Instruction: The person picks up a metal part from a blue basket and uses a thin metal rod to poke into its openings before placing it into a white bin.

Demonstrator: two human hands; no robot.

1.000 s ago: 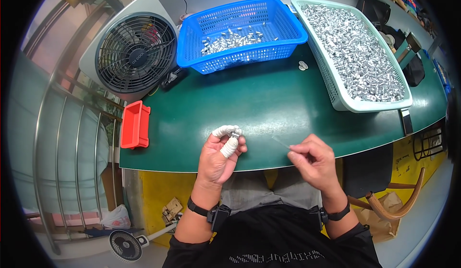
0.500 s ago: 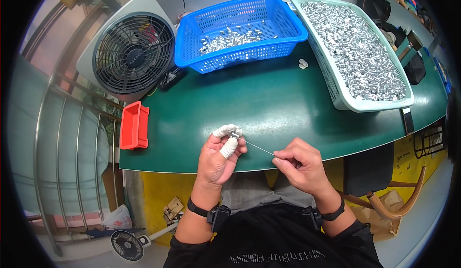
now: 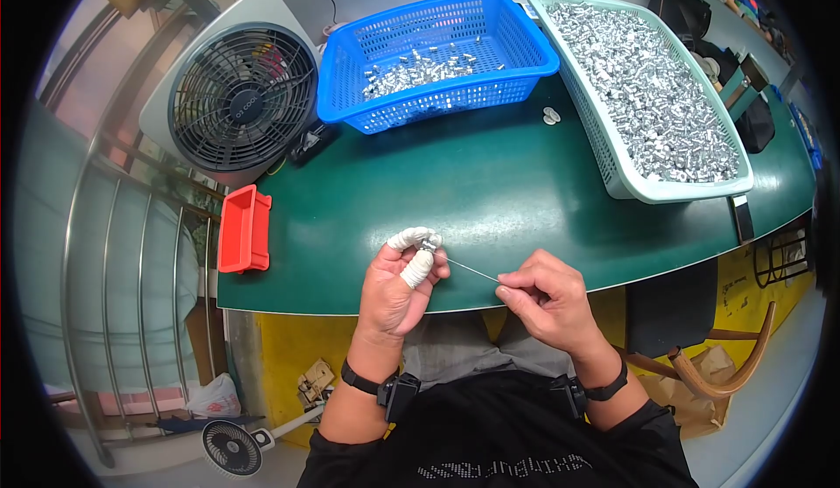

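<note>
My left hand (image 3: 404, 285), its thumb and forefinger wrapped in white tape or finger covers, pinches a small silvery metal part (image 3: 427, 246) above the table's near edge. To its right, my right hand (image 3: 548, 299) is closed on the end of a thin metal rod (image 3: 475, 272). The rod slants up and left to the pinched part; whether its tip sits inside the part is too small to tell. Similar silvery parts lie loosely in a blue basket (image 3: 437, 110) at the back. Many more fill a pale green basket (image 3: 598, 142) at the right.
A green table (image 3: 350, 217) carries these. At its left edge stands a red bin (image 3: 255, 241), with a box fan (image 3: 245, 103) behind it. Two small pale discs (image 3: 551, 116) lie near the blue basket. A dark chair (image 3: 672, 309) is at the right, below the table edge.
Hardly anything differs. Both hands keep their places, and the rod stays at nearly the same angle against the part.
</note>
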